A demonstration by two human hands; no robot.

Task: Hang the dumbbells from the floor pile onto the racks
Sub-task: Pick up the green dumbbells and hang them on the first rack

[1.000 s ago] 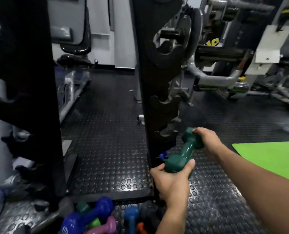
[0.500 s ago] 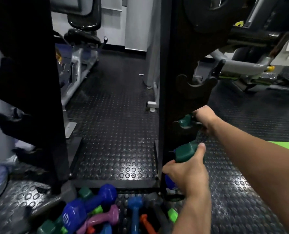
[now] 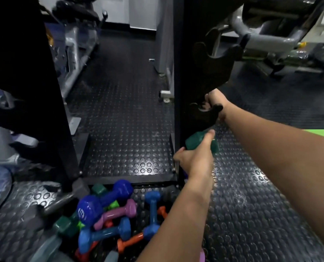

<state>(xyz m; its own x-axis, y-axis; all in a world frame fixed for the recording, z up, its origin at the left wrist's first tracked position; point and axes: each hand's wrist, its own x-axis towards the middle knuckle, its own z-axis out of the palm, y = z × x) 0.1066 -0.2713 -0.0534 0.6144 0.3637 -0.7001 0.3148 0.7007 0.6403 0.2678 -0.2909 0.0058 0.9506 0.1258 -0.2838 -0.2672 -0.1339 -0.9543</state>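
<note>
left hand [image 3: 193, 157] grips the near head of the dark green dumbbell [image 3: 200, 141], right hand [image 3: 215, 103] curls round its far end behind a low cradle [image 3: 204, 114] of the black rack [image 3: 187, 76]. studded floor [image 3: 251, 205] lies open rightward; the dumbbell pile [image 3: 115, 214] crowds the rack's base.

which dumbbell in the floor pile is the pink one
The pink dumbbell lies mid-pile, just right of the big dark blue dumbbell; the others there are blue, green or orange.

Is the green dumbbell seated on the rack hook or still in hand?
Cannot tell if seated: both hands grip the green dumbbell at the rack hook.
</note>
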